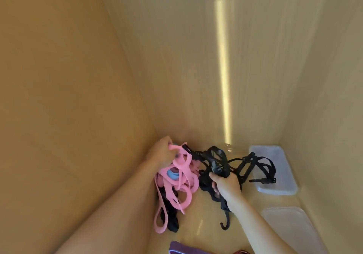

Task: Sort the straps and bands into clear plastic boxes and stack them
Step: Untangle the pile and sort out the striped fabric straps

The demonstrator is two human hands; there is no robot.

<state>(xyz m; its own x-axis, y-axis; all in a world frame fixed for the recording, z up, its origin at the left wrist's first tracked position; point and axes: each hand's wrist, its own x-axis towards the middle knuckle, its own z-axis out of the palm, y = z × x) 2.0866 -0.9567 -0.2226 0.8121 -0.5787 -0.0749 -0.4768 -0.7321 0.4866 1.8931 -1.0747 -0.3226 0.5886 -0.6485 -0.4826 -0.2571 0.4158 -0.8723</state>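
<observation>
My left hand (162, 153) grips the top of a tangle of pink bands (179, 183) lying on the floor of a yellow wooden compartment, near its back left corner. A blue piece sits inside the pink tangle. My right hand (225, 185) is closed on a bundle of black straps (222, 161) with buckles, just right of the pink ones. Part of the black straps (261, 167) hangs over a clear plastic box (279, 159) at the back right. A black hook dangles below my right wrist.
A second clear box or lid (290, 226) lies nearer me on the right. A purple band (184, 248) and a dark red item show at the bottom edge. Yellow walls close in on the left, back and right.
</observation>
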